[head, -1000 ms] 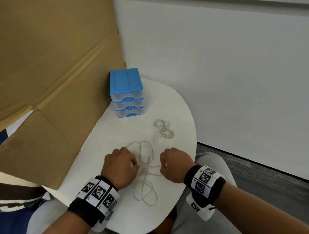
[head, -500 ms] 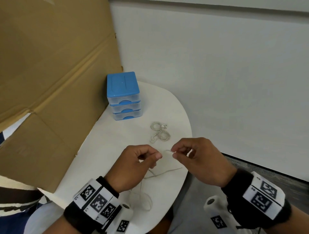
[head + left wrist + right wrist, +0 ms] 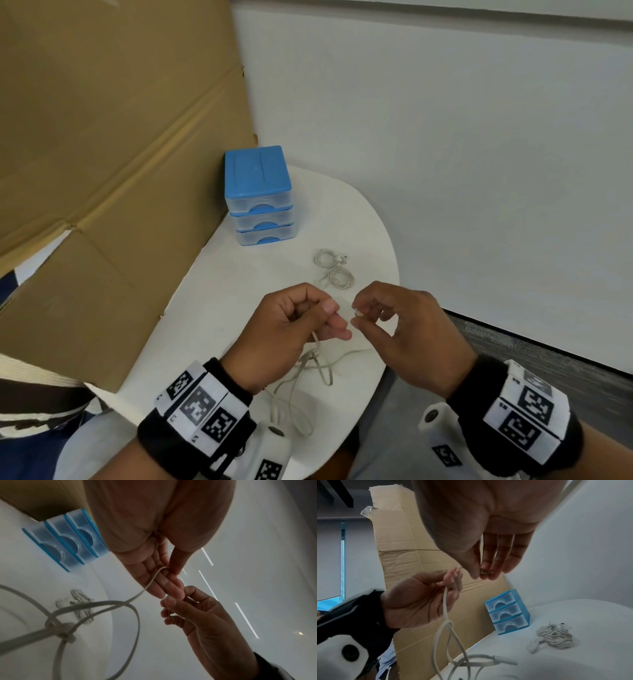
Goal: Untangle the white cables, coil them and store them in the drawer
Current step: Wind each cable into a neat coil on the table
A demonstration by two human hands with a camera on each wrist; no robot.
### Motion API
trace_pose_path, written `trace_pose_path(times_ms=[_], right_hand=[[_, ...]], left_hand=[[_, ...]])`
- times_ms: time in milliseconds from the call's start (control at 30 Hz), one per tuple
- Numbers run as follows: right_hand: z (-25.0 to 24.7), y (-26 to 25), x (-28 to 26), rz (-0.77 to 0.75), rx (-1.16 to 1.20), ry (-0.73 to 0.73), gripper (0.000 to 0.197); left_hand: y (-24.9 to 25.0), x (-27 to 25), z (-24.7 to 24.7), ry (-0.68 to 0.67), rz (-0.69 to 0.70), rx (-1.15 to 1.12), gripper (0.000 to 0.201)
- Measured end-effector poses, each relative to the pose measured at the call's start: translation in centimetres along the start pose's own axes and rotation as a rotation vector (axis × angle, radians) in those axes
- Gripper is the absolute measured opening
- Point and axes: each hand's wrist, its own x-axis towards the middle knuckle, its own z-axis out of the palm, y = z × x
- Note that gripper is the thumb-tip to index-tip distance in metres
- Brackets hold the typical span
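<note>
A loose white cable (image 3: 308,373) lies tangled on the white table (image 3: 222,291) near its front edge, with a knot (image 3: 60,628) in it. Above the table, my left hand (image 3: 334,317) pinches a lifted strand of this cable (image 3: 150,582) between thumb and fingers. My right hand (image 3: 358,317), just beside it, pinches the cable's end (image 3: 483,572) at its fingertips. Two coiled white cables (image 3: 334,270) lie further back on the table. The blue three-drawer unit (image 3: 257,178) stands at the back left with all drawers closed.
A large cardboard sheet (image 3: 102,171) stands along the table's left side, right behind the drawer unit. A white wall (image 3: 445,154) runs along the back and right. The table's rounded edge (image 3: 394,274) drops to grey floor (image 3: 531,349) on the right.
Both hands have risen off the table, taking a strand of the loose cable with them. They now meet in front of the coiled cables, fingertips almost touching.
</note>
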Motion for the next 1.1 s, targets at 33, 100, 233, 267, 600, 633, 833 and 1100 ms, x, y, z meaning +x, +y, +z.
trace_pose_path(times_ms=[33, 100, 233, 267, 600, 633, 833, 1100], right_hand=[[0.0, 0.0, 0.1, -0.004, 0.002, 0.036, 0.006], [-0.2, 0.2, 0.5, 0.013, 0.010, 0.135, 0.004], [-1.9, 1.2, 2.0, 0.128, 0.079, 0.387, 0.010], [-2.8, 1.5, 2.6, 0.163, 0.113, 0.464, 0.013], [-9.6, 2.9, 4.8, 0.222, 0.245, 0.644, 0.023], [-8.4, 2.9, 4.6, 0.232, 0.240, 0.531, 0.024], [-2.0, 1.9, 3.2, 0.274, 0.230, 0.200, 0.016], [0.3, -0.5, 1.9, 0.225, 0.323, 0.015, 0.013]], left_hand=[[0.1, 0.0, 0.0, 0.002, -0.008, -0.010, 0.015], [0.2, 0.0, -0.1, -0.010, -0.026, 0.020, 0.016], [-0.2, -0.1, -0.3, -0.117, -0.086, 0.160, 0.021], [-0.4, -0.2, -0.4, -0.152, -0.103, 0.198, 0.020], [-1.0, 0.7, -1.7, -0.253, -0.162, 0.308, 0.013], [-0.7, 0.6, -1.2, -0.267, -0.148, 0.246, 0.014], [0.2, -0.3, 0.7, -0.265, -0.107, 0.127, 0.039], [0.6, 0.1, 0.3, -0.035, -0.218, -0.111, 0.056]])
